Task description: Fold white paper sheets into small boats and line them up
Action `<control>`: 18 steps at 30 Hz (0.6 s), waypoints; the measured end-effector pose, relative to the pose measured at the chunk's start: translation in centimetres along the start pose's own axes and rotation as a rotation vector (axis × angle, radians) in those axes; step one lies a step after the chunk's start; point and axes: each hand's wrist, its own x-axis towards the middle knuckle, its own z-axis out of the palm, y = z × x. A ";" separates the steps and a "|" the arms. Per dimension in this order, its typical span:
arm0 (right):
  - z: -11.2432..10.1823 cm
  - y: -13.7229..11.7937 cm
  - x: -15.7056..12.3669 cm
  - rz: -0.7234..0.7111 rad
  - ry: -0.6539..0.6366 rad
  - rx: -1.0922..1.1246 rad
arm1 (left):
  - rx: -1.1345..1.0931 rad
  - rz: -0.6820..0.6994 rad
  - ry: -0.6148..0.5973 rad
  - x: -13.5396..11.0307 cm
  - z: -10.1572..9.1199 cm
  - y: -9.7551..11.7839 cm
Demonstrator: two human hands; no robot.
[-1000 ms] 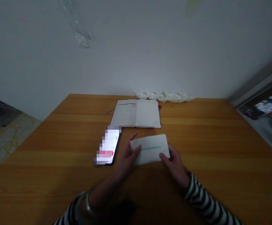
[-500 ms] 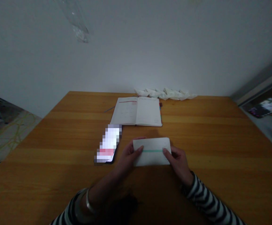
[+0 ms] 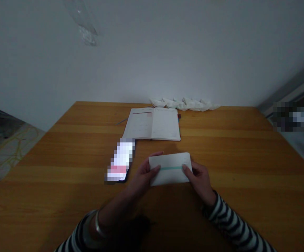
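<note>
Between both hands I hold a small white notebook or card (image 3: 170, 176) with a teal stripe across it and rounded corners at the right. Its exact kind I cannot tell. My left hand (image 3: 144, 172) grips the left edge, thumb on the face and fingers behind. On the right edge, my right hand (image 3: 200, 178) has its thumb pressed on the face, with its fingers partly hidden behind. A smartphone (image 3: 121, 161) with a lit, blurred-out screen lies left of my left hand. Beyond the hands an open notebook (image 3: 165, 124) lies flat, its pages carrying faint print and a red line.
Crumpled white tissue-like material (image 3: 183, 104) lies along the wooden table's (image 3: 246, 150) back edge, against the wall. A ribbon (image 3: 121, 121) sticks out left of the open notebook. Clear plastic (image 3: 87, 35) hangs on the wall at upper left.
The white piece has tilted slightly, its right end a little higher. Both hands keep the same grip. The view has shifted very slightly.
</note>
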 end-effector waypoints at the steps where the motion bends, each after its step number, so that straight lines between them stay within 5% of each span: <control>1: 0.0 0.0 0.1 -0.004 0.007 -0.006 | 0.013 -0.001 -0.013 0.0 0.0 0.0; 18: 0.4 -0.6 0.5 -0.006 0.159 0.109 | 0.014 0.040 0.008 -0.5 0.9 0.2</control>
